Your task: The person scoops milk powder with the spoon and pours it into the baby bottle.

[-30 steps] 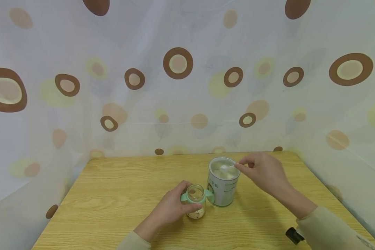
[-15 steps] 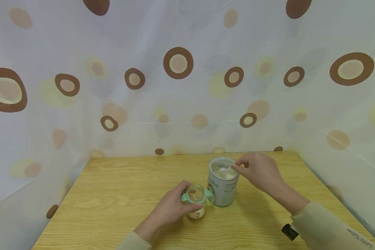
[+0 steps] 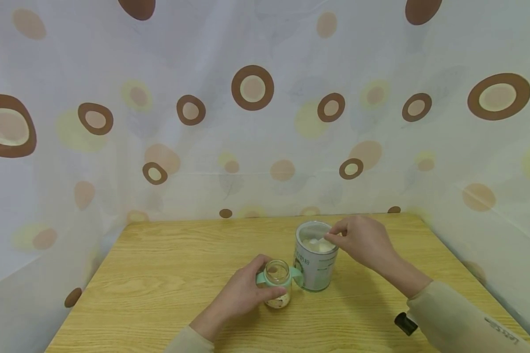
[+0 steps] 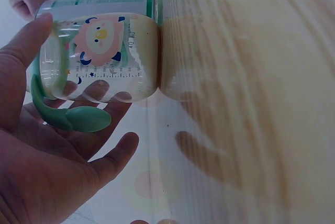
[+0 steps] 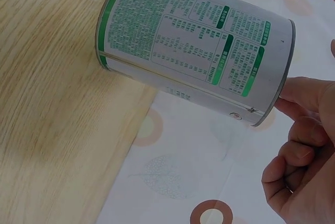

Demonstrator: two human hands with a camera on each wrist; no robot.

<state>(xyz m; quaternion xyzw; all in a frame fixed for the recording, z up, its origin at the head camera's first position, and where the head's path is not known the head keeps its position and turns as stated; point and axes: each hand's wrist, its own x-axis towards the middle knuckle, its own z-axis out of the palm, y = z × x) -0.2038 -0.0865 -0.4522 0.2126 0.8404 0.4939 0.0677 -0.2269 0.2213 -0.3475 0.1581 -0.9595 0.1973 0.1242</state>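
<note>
A baby bottle [image 3: 277,300] without a lid stands on the table, some pale powder at its bottom. My left hand [image 3: 242,295] holds it, thumb and fingers round its upper part by the green handle [image 4: 81,119]. In the left wrist view a pink cartoon animal and a measuring scale mark its clear wall. Just right of it is an open milk powder can [image 3: 313,272]. Over the can's rim my right hand [image 3: 365,242] pinches a white scoop [image 3: 321,240] between thumb and fingertips. The scoop's bowl is down at the powder, partly hidden in the can.
A wooden table [image 3: 172,264] carries both containers. White curtain [image 3: 256,137] with brown and beige circles encloses the back and both sides. A small black object [image 3: 406,323] shows at the right sleeve.
My right hand has shifted slightly left, bringing the scoop lower into the can. The left hand and the bottle have stayed in place.
</note>
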